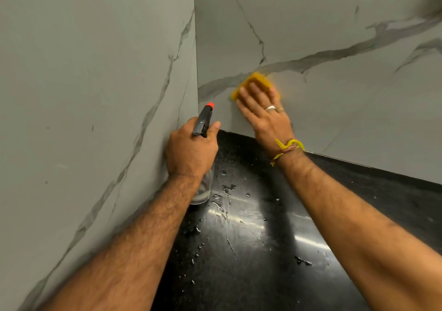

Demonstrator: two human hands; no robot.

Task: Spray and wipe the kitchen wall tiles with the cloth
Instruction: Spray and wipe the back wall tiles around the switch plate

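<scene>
Wall tiles (334, 109): pale grey marble-look panels with dark veins, meeting in a corner at upper centre; one panel fills the left side, the other runs across the back to the right.
Desk (251, 251): glossy black speckled surface set into the corner below the tiles, with bright reflections and scattered drops and small puddles of water.
Right hand (263, 112): fingers spread and laid flat, palm pressing the cloth against the back tile just above the desk's rear edge, near the corner; it presses rather than grips.
Left hand (191, 150): fingers closed around the neck of the spray bottle, thumb lying beside the trigger head, held just beside the left wall and a little left of the right hand.
Spray bottle (203, 121): black trigger head with an orange-red nozzle tip pointing up toward the corner; its clear body shows below the left wrist, above the desk.
Cloth (254, 80): yellow, folded small, mostly covered by the right hand, lying on a dark vein of the back tile; edges blurred.
Wrist threads (287, 147): yellow and red strings tied round the right wrist.
Ring (271, 108): silver band on a finger of the right hand.
</scene>
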